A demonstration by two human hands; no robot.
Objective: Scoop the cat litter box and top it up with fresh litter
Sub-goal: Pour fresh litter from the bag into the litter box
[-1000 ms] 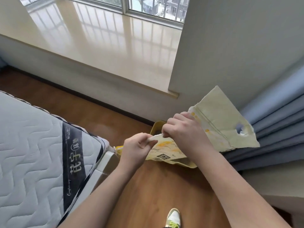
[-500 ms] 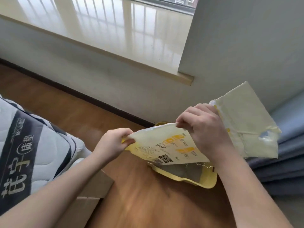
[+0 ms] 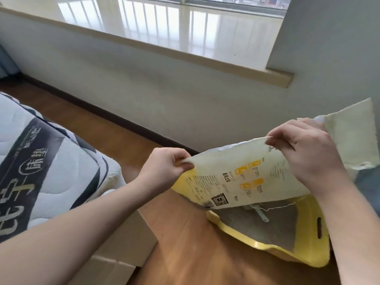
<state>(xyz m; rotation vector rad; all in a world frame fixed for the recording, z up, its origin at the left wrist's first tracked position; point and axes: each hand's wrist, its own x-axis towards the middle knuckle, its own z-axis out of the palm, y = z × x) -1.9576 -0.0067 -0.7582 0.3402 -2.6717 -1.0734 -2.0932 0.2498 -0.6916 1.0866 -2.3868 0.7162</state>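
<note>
Yellow litter bag (image 3: 242, 177) pinched between left hand (image 3: 164, 167), right hand (image 3: 304, 149).

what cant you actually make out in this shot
- Head view: the far half of the yellow litter box is hidden behind the litter bag.
- Scoop: only its handle shows below the bag.
- Bag print: too small to read.
- Cardboard box: covered by the left arm.

Both bare forearms reach forward; the left hand (image 3: 164, 167) and right hand (image 3: 306, 153) each pinch with curled fingers, well apart.
</note>
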